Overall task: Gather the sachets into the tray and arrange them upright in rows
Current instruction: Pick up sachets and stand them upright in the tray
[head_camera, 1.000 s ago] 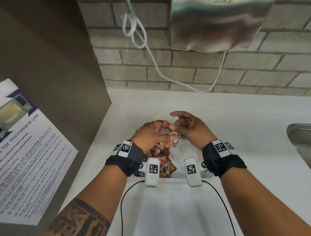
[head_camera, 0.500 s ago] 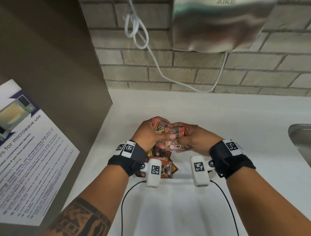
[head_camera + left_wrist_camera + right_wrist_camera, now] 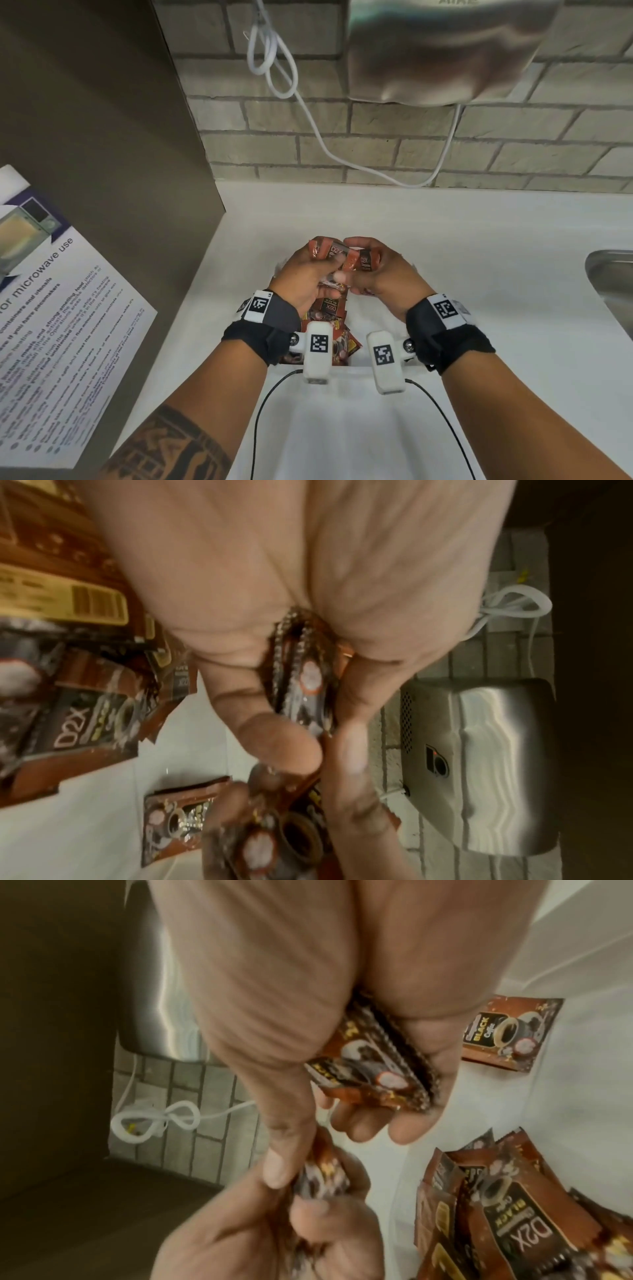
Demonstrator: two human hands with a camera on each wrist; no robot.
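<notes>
Both hands meet above the white tray on the counter. My left hand grips a small stack of brown coffee sachets, seen edge-on between thumb and fingers in the left wrist view. My right hand holds a few more sachets against its palm, and its thumb presses on the left hand's stack. A loose pile of sachets lies on the tray's left side under the left hand. One sachet lies flat apart from the pile.
A steel hand dryer hangs on the brick wall with a looped white cable. A brown panel carrying a microwave notice stands at the left. A steel sink edge is at the right.
The right hand, which held one sachet apart from the left hand's bunch, has closed in. Both hands now hold their sachets pressed side by side.
</notes>
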